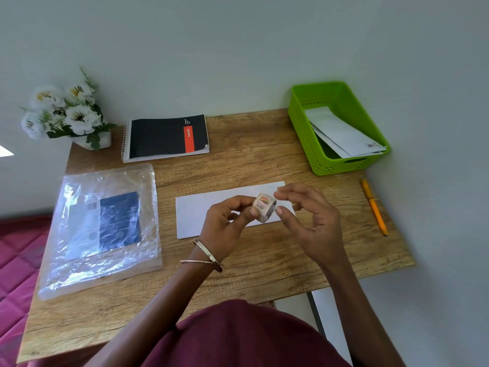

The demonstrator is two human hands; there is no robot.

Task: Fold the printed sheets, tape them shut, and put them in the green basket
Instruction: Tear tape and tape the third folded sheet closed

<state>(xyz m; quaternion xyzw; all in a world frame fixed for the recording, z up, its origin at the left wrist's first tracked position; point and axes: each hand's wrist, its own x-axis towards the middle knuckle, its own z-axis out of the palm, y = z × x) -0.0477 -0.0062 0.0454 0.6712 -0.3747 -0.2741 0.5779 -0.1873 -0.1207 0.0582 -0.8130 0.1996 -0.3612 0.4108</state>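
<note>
Fingers of the left hand (229,218) pinch the small patterned tape roll (264,207) above the folded white sheet (209,213) on the wooden surface (254,144), while the right hand (308,211), fingers apart and lightly curled, apparently seeks the tape's end, the green perforated plastic basket (301,128) waiting beyond with earlier sheets.

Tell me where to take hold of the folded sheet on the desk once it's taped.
Probably the folded sheet by its free left short end, coming in from the left. It lies flat on the desk with its long side across, and the left hand and right hand, working the tape roll, hover over its right half.
</note>
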